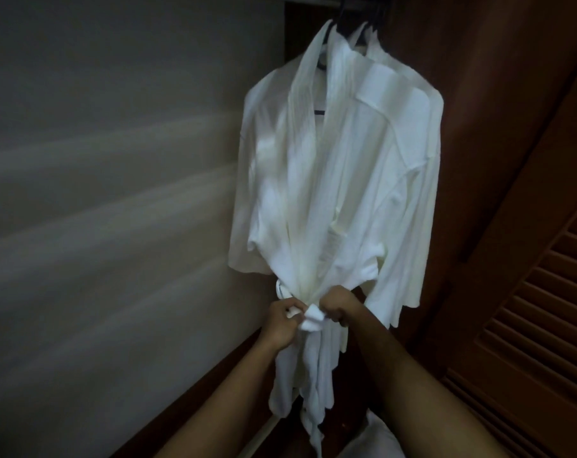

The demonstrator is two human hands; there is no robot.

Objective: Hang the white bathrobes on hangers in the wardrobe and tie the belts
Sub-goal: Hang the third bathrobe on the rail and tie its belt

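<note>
A white bathrobe point(340, 180) hangs on a dark hanger point(321, 66) inside the wardrobe, its front closed. A second white robe point(426, 133) hangs just behind it to the right. The white belt point(313, 315) is gathered into a knot at the waist of the front robe. My left hand point(282, 320) pinches the belt on the knot's left side. My right hand point(341, 305) grips the belt on the knot's right side. Loose belt ends dangle below the knot.
A pale wardrobe wall point(115, 193) fills the left. A brown wooden side panel point(498, 110) and a louvred door point(545, 325) stand on the right. Something white point(369, 434) lies low between my forearms.
</note>
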